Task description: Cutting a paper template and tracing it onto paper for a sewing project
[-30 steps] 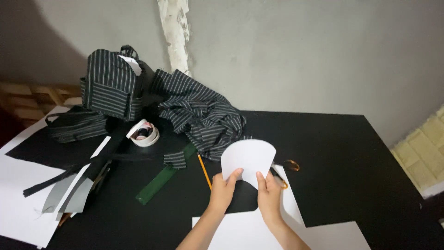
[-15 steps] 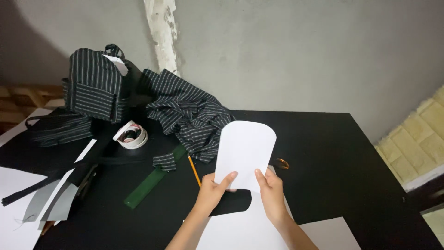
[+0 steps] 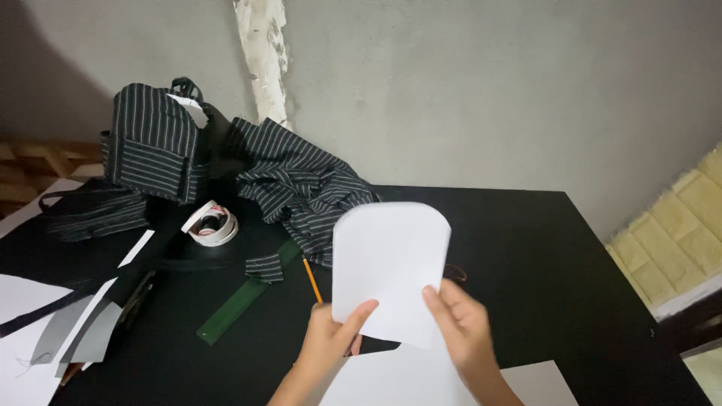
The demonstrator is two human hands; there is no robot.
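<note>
I hold a white paper cut-out (image 3: 391, 263) with a rounded top, raised upright above the black table (image 3: 556, 256). My left hand (image 3: 335, 338) grips its lower left corner, thumb on the front. My right hand (image 3: 462, 327) grips the lower right edge. Below the hands lies a larger white sheet (image 3: 410, 380) on the table. An orange pencil (image 3: 311, 280) lies just left of the cut-out, partly hidden by my left hand.
A heap of black pinstriped fabric (image 3: 301, 184) and a striped bag (image 3: 154, 143) sit at the back left. A roll of white tape (image 3: 210, 224), a green ruler (image 3: 244, 301) and paper offcuts (image 3: 45, 316) lie to the left. A grey wall stands behind.
The cut-out has been lifted higher and turned more upright toward me. Both hands rose with it, and the view shifted a little.
</note>
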